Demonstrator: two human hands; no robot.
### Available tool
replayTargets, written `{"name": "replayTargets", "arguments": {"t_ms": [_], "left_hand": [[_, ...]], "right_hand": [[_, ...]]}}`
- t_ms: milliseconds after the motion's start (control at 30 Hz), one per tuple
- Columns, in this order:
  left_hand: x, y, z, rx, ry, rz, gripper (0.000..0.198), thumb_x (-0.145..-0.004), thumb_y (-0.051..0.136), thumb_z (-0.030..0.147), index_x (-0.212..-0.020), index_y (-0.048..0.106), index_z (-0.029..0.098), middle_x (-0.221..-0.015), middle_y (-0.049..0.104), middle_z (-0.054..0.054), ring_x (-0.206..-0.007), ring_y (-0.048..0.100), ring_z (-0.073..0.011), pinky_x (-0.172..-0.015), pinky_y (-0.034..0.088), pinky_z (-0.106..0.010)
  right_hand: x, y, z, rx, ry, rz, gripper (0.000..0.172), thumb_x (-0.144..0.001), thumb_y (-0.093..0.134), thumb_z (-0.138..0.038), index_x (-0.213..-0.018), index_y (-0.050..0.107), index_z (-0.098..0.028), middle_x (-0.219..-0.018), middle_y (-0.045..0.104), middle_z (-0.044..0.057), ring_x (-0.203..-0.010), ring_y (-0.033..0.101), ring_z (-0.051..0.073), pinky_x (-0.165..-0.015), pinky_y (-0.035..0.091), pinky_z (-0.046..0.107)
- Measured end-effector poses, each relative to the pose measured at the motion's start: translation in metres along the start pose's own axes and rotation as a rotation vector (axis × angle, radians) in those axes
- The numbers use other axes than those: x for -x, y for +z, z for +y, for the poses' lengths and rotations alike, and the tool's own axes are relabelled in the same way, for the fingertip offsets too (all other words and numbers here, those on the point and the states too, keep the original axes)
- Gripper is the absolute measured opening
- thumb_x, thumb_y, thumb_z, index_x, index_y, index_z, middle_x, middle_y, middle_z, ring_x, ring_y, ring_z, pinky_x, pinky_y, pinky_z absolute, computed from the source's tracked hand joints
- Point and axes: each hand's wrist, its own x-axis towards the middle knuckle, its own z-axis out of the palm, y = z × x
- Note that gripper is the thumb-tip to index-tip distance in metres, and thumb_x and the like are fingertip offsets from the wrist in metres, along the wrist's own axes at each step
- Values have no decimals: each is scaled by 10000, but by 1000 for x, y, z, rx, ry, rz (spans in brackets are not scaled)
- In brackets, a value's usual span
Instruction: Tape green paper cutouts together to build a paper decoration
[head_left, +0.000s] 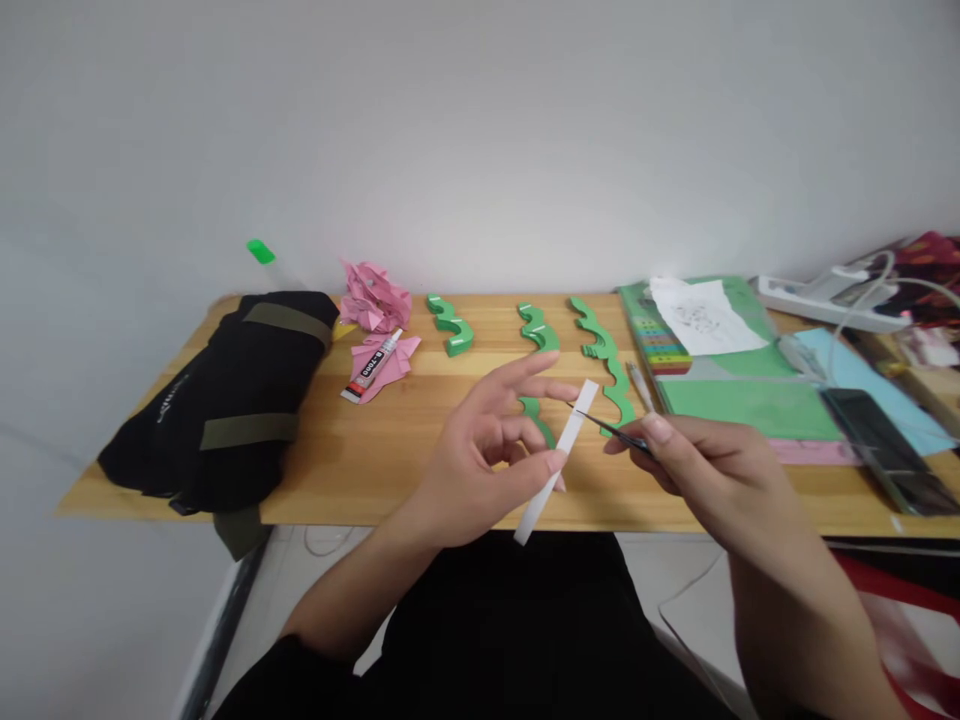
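Observation:
My left hand point(487, 450) pinches a narrow white strip point(570, 428) between thumb and fingers, its other fingers curled or stretched out behind it. The strip slants, upper end to the right. In my right hand point(712, 465) is a slim dark pointed tool that looks like tweezers point(604, 426), gripped between thumb and forefinger. The tool's points lie at the strip's upper part, near my left forefinger. Behind the hands lie wavy green paper pieces: one at the left point(452, 328), one in the middle point(537, 328), partly hidden by my left hand, and a long one at the right point(613, 368).
A black pouch point(232, 400) fills the table's left end. A B-7000 glue tube point(373, 366) rests on pink paper point(397, 362) near crumpled pink paper point(375, 297). Rightward are a white pen-like tool point(640, 386), green sheets point(750, 408), a phone point(889, 450) and a power strip point(832, 303).

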Motion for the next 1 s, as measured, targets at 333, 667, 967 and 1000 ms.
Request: {"name": "replayTargets", "arguments": {"t_ms": [333, 667, 967, 1000], "left_hand": [[-1, -4, -3, -12, 30, -4, 580, -825, 663, 88, -1310, 515, 369, -1220, 635, -10, -587, 631, -28, -500, 511, -143], [-3, -5, -4, 174, -2, -25, 534, -820, 680, 79, -1259, 583, 368, -1159, 655, 0, -592, 635, -24, -504, 518, -117], [-6, -7, -5, 255, -70, -10, 496, -802, 713, 132, -1226, 603, 365, -1199, 663, -6, -585, 642, -35, -443, 479, -110], [-6, -7, -5, 220, -70, 0, 502, -798, 714, 126, -1226, 596, 362, -1214, 653, -9, -582, 645, -34, -440, 478, -108]], "right_hand": [[-5, 2, -2, 17, 65, 3, 499, -867, 555, -616, -667, 739, -197, -491, 445, -23, -448, 367, 78, -397, 268, 219], [-7, 4, -5, 24, 59, 11, 536, -846, 554, -646, -600, 719, -199, -452, 438, -24, -422, 344, 76, -383, 263, 225], [-8, 8, -4, 18, 45, 26, 512, -852, 563, -625, -601, 712, -204, -430, 359, -46, -405, 319, 75, -389, 276, 231], [-8, 8, -4, 24, 41, 32, 505, -856, 564, -618, -608, 717, -205, -426, 367, -46, -403, 324, 75, -391, 281, 230]]}}
